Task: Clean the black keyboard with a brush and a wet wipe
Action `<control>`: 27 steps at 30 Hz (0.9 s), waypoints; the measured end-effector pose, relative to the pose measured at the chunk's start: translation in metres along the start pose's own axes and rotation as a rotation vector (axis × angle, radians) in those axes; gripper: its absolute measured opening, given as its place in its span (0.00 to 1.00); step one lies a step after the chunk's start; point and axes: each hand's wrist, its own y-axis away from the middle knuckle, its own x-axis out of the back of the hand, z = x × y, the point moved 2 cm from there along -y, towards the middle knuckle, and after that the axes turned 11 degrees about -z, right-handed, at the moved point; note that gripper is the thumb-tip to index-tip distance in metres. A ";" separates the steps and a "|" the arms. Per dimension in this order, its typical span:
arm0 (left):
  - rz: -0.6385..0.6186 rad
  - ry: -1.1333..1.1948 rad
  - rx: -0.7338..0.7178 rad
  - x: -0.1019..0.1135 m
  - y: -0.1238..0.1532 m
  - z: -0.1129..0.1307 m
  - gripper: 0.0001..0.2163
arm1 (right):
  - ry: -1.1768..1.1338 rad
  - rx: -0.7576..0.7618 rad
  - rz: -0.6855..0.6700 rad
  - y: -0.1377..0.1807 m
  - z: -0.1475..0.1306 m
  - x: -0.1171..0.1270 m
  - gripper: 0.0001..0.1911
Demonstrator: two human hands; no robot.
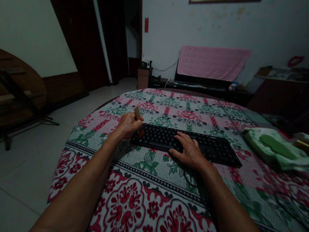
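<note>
Keyboard [158, 134], black and full-length, lies on a floral tablecloth [126, 204], running from beneath the left hand [128, 123] to well past the right hand [190, 152]. We judge it light and stiff, its keys likely to give under pressure and its case apt to slide on cloth; we would take hold by the long edges or the ends, clear of the keys. In the left hand, closed in a fist at the near-left corner, we see a wooden-handled brush [136, 113], handle tilted up, its reddish-brown head low by the end keys; we expect a light tool, best gripped by the wood. The right hand rests palm down, fingers loosely spread over the keys, thumb toward the near edge, gripping nothing that we can see. Both forearms reach forward. Beyond the right hand sits a green-and-white soft packet [277, 146].
</note>
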 end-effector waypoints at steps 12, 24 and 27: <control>-0.040 -0.017 0.033 0.006 0.006 0.011 0.11 | 0.003 -0.005 -0.012 0.001 -0.001 0.001 0.31; -0.016 0.034 0.053 0.009 0.005 0.009 0.11 | -0.004 0.011 0.005 0.001 0.000 0.000 0.31; -0.070 0.083 -0.031 0.004 0.002 0.004 0.10 | -0.006 0.010 0.009 0.001 0.000 -0.001 0.31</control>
